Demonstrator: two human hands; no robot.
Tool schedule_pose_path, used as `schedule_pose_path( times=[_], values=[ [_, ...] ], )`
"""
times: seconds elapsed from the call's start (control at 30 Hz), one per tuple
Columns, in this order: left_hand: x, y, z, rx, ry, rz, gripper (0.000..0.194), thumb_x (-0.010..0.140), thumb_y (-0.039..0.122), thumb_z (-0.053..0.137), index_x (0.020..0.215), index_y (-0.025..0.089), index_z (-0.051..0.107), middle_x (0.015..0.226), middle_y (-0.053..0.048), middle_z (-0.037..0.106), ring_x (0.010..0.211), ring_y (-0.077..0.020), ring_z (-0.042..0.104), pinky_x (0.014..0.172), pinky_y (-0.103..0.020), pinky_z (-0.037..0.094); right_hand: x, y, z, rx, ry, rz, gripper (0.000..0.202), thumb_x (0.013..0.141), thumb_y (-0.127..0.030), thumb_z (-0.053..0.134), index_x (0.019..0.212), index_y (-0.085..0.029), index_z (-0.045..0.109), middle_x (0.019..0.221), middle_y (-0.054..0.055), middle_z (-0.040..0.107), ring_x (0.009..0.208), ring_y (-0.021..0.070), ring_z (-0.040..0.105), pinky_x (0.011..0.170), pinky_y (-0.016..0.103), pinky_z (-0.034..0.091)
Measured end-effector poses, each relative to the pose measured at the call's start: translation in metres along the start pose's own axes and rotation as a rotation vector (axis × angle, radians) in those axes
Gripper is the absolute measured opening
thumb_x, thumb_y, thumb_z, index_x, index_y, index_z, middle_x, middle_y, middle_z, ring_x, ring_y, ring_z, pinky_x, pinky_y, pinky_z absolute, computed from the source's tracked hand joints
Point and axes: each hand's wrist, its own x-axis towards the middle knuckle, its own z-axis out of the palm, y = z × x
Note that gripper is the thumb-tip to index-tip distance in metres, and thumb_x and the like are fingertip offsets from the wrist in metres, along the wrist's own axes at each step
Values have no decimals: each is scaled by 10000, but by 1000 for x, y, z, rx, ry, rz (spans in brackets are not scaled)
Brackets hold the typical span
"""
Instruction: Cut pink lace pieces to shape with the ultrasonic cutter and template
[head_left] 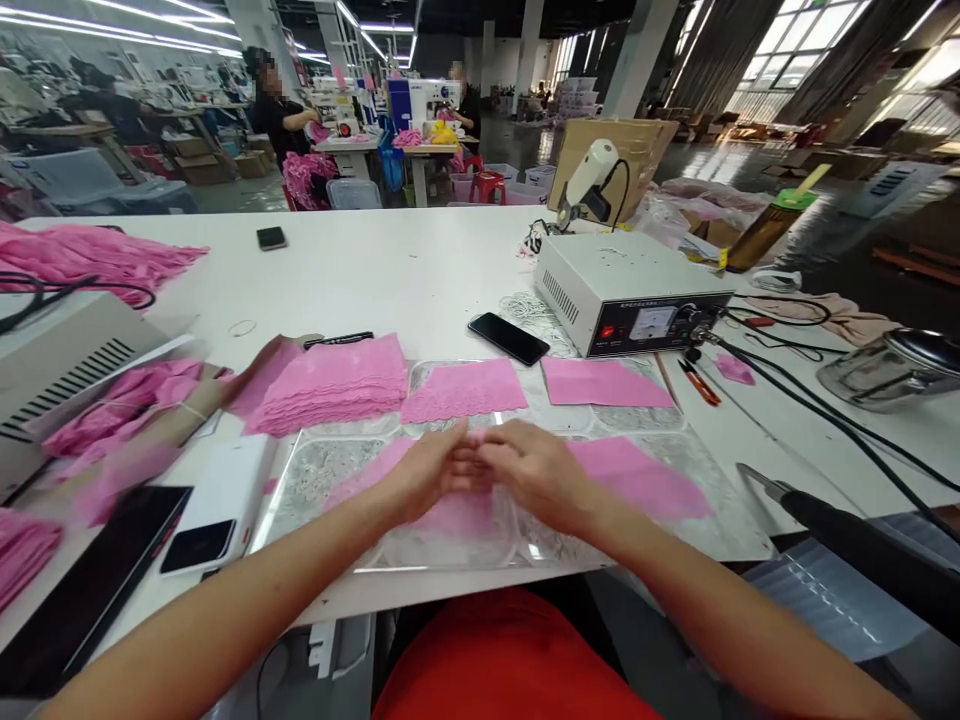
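Observation:
My left hand (429,468) and my right hand (541,474) meet over the clear plastic plate (307,465) in front of me. Both have bent, closed fingers, and a bit of pink fabric (456,518) shows between the fingertips and below them. How the fingertips grip it is partly hidden. Beside my right hand, another pink piece (641,478) lies flat on the plate. Beyond the hands are a scallop-edged pink piece (466,388) and a straight-edged one (604,382). A stack of pink pieces (337,380) sits to the left.
A grey power box (637,285) stands at right, with cables and a black-handled hot tool (862,550) near my right arm. Orange-handled tweezers (699,382), a phone (508,338), a glass jar (892,368) and a white power bank (221,505) lie around. Other people sit at machines behind.

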Motion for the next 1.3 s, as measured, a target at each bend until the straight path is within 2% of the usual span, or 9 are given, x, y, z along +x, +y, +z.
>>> schedule_pose_path(
  times=[0.17,0.23,0.3,0.4,0.47,0.57,0.7,1.13,1.3],
  values=[
    [-28,-2,-31,-82,86,-105,529,790,679,548,715,156,523,582,-25,570,518,-138,581,426,-218,449,29,-41,30,168,14,-338,236,918,-83,445,978,-164,658,957,62,710,909,159,636,836,306,549],
    [-34,-5,-36,-68,109,-134,470,700,599,677,742,151,542,625,-15,580,544,-134,582,455,-221,460,25,-39,26,250,83,-271,238,924,-101,444,1026,-176,646,1024,66,704,954,154,641,844,299,556],
    [-36,-9,-38,-31,135,-143,406,635,475,747,791,142,576,704,-19,609,609,-134,597,534,-235,489,13,-28,13,297,112,-60,220,924,-139,465,1044,-194,641,1001,64,699,921,152,654,798,291,569],
    [-37,-13,-39,84,192,-125,311,604,311,738,826,130,619,741,-8,611,638,-115,569,549,-203,440,-17,-5,-8,247,23,271,159,895,-138,513,955,-201,646,821,29,671,676,120,625,577,236,528],
    [-36,-13,-39,185,224,-99,267,602,248,702,835,132,641,709,9,590,627,-108,537,521,-186,387,-39,2,-18,263,-72,354,122,880,-149,541,922,-199,644,789,20,659,602,101,593,509,213,490],
    [-37,-10,-41,341,234,-55,248,622,216,645,861,149,659,695,15,583,617,-116,518,507,-194,361,-63,-3,-23,279,-194,369,108,876,-158,549,932,-196,634,835,35,660,676,114,619,587,225,518],
    [-38,-5,-44,524,224,-16,253,679,213,573,911,161,657,688,13,584,612,-125,525,522,-209,371,-72,-18,-18,221,-271,325,104,883,-164,540,930,-197,626,870,56,653,744,150,623,648,268,526],
    [-42,17,-71,944,200,-44,409,739,142,482,1100,178,671,809,-9,672,737,-171,612,709,-264,462,-46,-31,0,249,-278,184,123,894,-128,510,835,-185,602,793,45,632,713,151,592,612,256,480],
    [-48,18,-73,1073,213,-38,492,725,80,472,1176,172,647,1025,-42,695,898,-206,632,841,-304,477,-38,-26,7,234,-242,230,149,896,-132,487,863,-190,620,801,43,648,693,137,599,612,246,473]
  ],
)
